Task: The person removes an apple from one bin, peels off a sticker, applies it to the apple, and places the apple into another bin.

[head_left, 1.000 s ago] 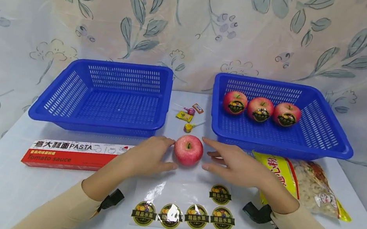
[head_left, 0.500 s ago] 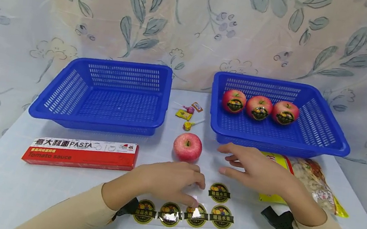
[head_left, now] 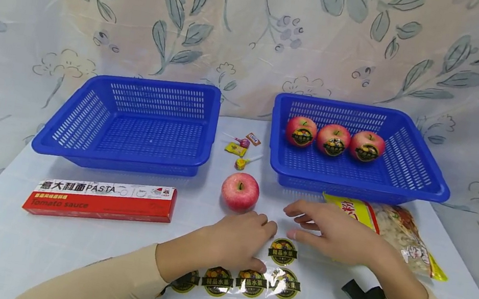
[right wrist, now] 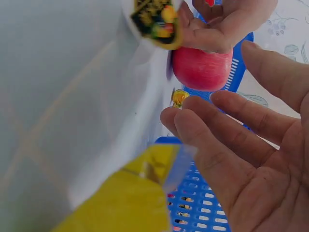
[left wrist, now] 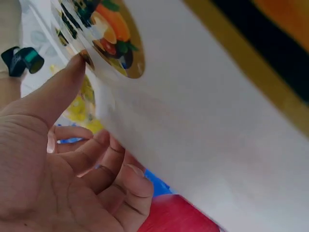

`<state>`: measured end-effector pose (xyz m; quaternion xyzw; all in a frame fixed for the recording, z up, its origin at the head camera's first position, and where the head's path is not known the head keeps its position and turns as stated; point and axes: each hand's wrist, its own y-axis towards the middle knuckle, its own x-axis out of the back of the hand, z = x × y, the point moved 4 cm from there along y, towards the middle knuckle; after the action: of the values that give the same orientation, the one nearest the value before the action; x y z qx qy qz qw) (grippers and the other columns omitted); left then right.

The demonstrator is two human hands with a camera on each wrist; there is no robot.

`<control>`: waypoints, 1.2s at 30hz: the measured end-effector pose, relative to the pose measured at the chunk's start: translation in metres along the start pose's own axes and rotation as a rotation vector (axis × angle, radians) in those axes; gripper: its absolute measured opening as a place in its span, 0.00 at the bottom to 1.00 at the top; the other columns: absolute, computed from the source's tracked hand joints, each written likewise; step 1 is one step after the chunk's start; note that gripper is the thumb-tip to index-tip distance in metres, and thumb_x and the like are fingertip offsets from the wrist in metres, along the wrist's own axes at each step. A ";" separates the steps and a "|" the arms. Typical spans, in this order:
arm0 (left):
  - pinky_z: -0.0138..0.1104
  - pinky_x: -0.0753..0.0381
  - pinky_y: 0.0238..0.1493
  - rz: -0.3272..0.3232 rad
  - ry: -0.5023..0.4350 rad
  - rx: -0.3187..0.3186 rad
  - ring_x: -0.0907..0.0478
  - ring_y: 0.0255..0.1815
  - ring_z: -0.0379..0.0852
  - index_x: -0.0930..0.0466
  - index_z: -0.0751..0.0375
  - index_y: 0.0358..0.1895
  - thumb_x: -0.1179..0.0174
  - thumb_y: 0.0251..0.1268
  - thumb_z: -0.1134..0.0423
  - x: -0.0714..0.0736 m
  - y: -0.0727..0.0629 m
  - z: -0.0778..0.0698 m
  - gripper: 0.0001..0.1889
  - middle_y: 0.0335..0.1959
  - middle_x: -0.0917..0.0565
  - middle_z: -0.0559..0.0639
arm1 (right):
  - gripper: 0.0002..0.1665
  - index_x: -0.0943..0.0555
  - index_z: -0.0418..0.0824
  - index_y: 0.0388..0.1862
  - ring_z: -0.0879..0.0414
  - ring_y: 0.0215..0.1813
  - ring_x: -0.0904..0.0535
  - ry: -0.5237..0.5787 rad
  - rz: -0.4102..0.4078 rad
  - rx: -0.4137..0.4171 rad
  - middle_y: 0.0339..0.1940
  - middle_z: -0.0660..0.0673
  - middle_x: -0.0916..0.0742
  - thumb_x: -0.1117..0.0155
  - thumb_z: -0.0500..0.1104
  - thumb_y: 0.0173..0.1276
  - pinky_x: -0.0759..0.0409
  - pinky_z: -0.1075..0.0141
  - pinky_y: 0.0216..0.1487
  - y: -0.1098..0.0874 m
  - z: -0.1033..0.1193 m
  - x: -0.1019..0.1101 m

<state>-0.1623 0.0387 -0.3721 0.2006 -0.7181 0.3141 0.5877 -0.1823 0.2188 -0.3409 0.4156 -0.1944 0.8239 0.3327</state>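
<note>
A clear sheet of several round black-and-gold fruit stickers (head_left: 251, 282) lies flat on the table. My left hand (head_left: 239, 240) is over its upper part, thumb tip touching by a sticker (left wrist: 116, 38) and the other fingers bent loosely at the surface. Just beyond that hand, a red apple (head_left: 240, 192) without a visible sticker stands upright on the table. My right hand (head_left: 331, 233) hovers to the right of the sheet, fingers relaxed and holding nothing. It is beside a yellow food bag (head_left: 398, 235), partly covered by the hand in the head view.
A blue basket (head_left: 358, 180) at the back right holds three stickered apples (head_left: 334, 140). Another blue basket (head_left: 122, 159) stands at the back left. A red-and-white pasta box (head_left: 102, 200) lies in front of it. Several wrapped candies (head_left: 240, 162) lie between the baskets.
My left hand has left the apple's side and come forward and right onto the sticker sheet. My right hand has drawn away from the apple towards the right.
</note>
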 end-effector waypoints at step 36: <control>0.29 0.21 0.47 -0.141 -0.418 -0.032 0.24 0.40 0.36 0.21 0.51 0.49 0.32 0.68 0.51 0.011 -0.035 0.037 0.14 0.41 0.20 0.39 | 0.05 0.18 0.52 0.42 0.66 0.44 0.15 0.092 -0.089 0.246 0.37 0.61 0.14 0.34 0.40 0.75 0.14 0.67 0.49 0.016 0.017 -0.013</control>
<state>-0.1687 -0.0115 -0.3577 0.3015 -0.8134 0.2125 0.4497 -0.1792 0.1923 -0.3426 0.4231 -0.0577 0.8442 0.3241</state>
